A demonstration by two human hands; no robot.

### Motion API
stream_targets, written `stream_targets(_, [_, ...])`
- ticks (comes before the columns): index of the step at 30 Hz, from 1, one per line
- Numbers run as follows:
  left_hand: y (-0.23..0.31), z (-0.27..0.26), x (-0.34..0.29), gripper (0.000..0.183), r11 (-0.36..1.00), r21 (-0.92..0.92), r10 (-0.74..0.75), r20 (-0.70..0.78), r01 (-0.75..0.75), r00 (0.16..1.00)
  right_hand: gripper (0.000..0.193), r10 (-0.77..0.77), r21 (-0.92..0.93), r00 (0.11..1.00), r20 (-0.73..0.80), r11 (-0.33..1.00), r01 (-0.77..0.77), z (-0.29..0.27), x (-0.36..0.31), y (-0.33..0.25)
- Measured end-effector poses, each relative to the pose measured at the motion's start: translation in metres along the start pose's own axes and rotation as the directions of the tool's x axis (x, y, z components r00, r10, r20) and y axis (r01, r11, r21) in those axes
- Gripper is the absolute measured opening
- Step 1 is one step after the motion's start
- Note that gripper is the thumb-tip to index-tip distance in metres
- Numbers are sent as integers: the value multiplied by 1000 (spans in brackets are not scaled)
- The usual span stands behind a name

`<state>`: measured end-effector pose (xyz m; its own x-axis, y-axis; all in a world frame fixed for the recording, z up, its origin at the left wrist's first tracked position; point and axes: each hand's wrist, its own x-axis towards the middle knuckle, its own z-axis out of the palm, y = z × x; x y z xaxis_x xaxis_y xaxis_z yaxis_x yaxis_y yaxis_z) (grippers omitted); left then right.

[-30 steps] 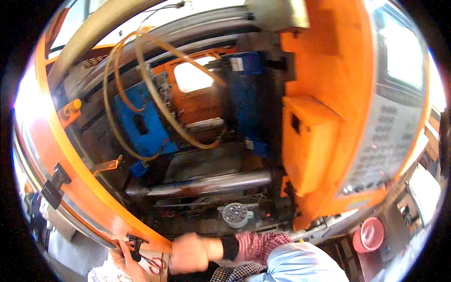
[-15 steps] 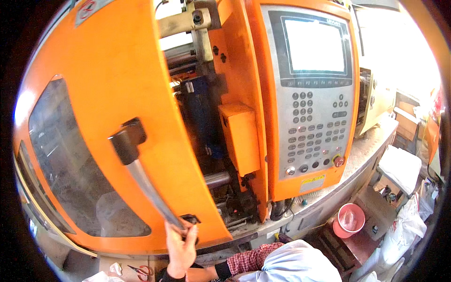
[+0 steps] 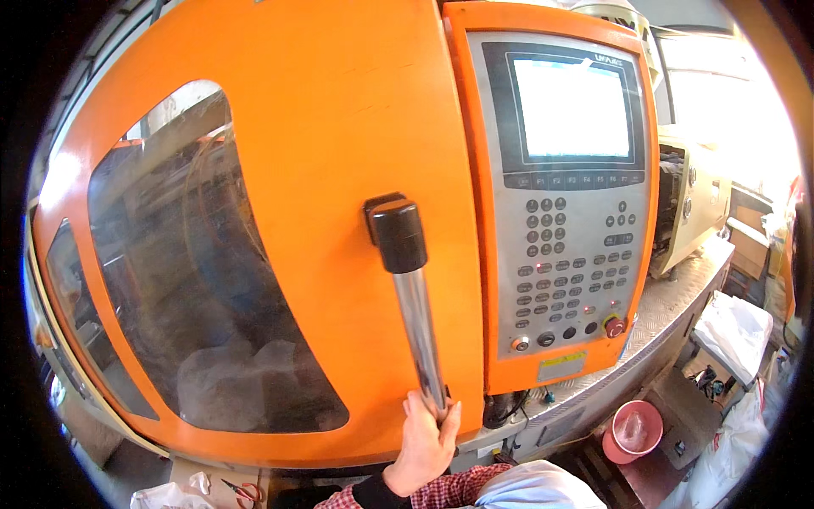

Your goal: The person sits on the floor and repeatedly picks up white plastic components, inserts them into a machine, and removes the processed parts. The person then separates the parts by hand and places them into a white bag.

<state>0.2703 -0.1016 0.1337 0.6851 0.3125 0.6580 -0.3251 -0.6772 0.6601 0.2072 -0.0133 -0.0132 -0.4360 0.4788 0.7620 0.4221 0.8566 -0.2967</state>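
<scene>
My left hand [image 3: 424,443] is wrapped round the lower end of a metal bar handle [image 3: 417,327] with a black upper mount. That handle stands on a large orange sliding machine door [image 3: 365,110] with a dark window [image 3: 203,280]. The door's right edge now lies against the orange housing of the control panel [image 3: 572,246]. A red checked sleeve [image 3: 462,485] of my right arm shows beside the left wrist; the right hand itself is hidden behind it or out of the picture.
Right of the door, the panel carries a bright screen [image 3: 572,110], several buttons and a red stop button [image 3: 614,327]. A pink bucket [image 3: 634,431], a white-covered stool [image 3: 734,335] and white sacks [image 3: 721,454] stand lower right. Red-handled scissors [image 3: 246,492] lie lower left.
Gripped by my left hand, the door has slid right and covers the opening that showed machine parts. The part of my right hand visible before no longer shows.
</scene>
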Motion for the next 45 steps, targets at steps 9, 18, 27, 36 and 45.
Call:
stream_targets(9, [3,4,10,47,968,235,69,85,-88,994,12,14,38,999,-45,999,-13,24,35,9])
stream_targets(18, [-25,-134,-136,42,951,260,-7,-520,166,854,18,292,291,939,183,896,-335,125,73,19])
stream_targets(27, [-40,-116,-356,11,484,-332,-493,-868,810,-62,26,155,230,900,407,937,-265,279,151,41])
stream_targets(36, [-22,-146,-385,21,603,-534,-459,-840,593,-290,13,375,531,845,381,659,-532,286,177,30])
stream_targets(45, [-12,-210,-362,19,768,-593,-576,-805,240,-145,28,226,606,562,796,-295,-739,225,107,13])
